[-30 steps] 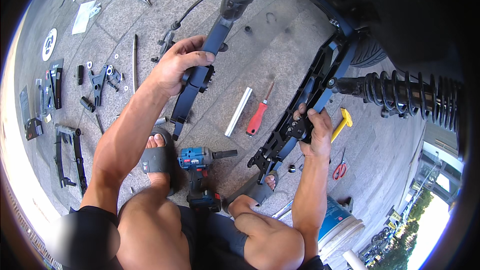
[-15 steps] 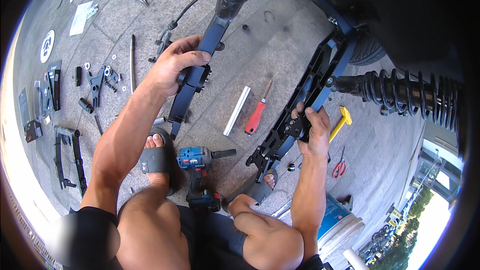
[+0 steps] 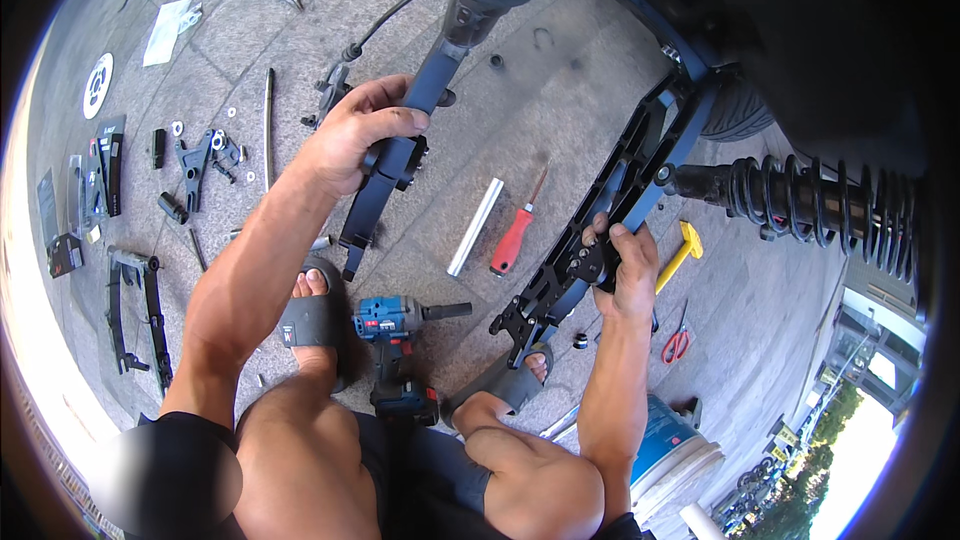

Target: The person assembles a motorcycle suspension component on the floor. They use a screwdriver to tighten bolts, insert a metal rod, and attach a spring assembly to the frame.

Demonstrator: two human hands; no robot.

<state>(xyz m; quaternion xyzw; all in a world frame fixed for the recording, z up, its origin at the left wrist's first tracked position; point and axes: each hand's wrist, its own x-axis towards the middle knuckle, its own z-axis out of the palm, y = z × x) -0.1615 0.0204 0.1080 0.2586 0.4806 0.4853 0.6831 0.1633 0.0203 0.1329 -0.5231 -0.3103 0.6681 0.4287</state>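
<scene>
Little moved; hands (image 3: 355,130) grip black arms above tool-strewn stone paving (image 3: 560,90).

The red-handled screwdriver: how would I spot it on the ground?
Start at the paved ground between the two dark arms that the hands grip. Midway lies a silver bar, and right beside it, apart from it, the red-handled screwdriver. Its red grip sets it apart from the blue cordless driver nearer the feet.

Dark metal against grey paving.

Black control arm (image 3: 385,175) and black bracket (image 3: 600,230); red-handled screwdriver (image 3: 515,237), silver tube (image 3: 476,227), blue-and-black impact driver (image 3: 395,325), yellow tool (image 3: 680,252), red scissors (image 3: 677,343), black coil spring (image 3: 800,202), blue-and-white bucket (image 3: 672,450), grey speckled floor (image 3: 560,110).
</scene>
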